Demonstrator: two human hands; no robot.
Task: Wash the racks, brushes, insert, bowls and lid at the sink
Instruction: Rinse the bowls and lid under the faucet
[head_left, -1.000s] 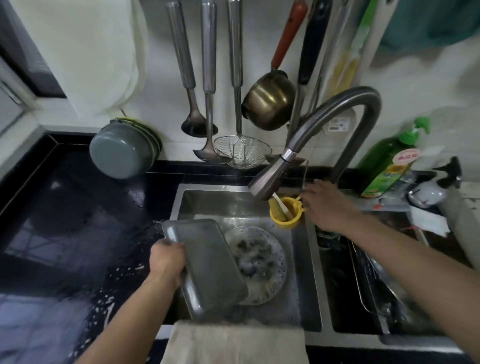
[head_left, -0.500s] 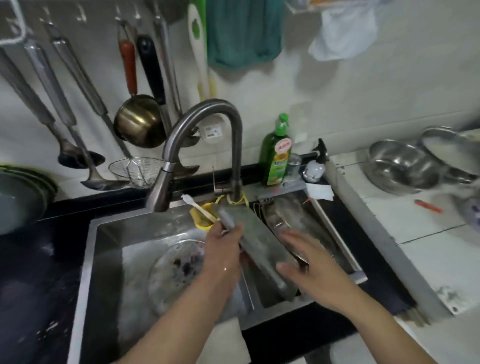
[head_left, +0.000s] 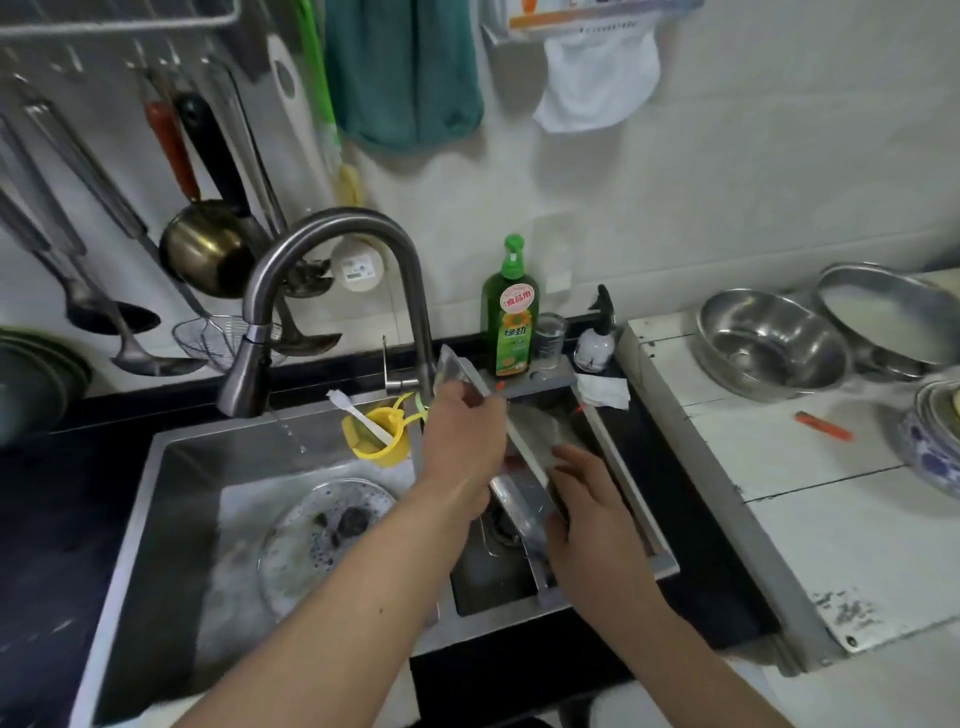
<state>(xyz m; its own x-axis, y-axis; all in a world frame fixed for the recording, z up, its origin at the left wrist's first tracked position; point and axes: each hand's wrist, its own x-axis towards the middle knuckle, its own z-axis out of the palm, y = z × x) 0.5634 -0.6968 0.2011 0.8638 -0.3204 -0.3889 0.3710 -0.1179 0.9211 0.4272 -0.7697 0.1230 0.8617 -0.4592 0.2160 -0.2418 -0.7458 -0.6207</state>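
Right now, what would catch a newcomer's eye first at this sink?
Two hands over the right basin: the left hand grips a rectangular metal tray tilted on edge, and the right hand touches its lower end. Left of them, a soapy glass lid lies in the left basin, under the curved faucet.
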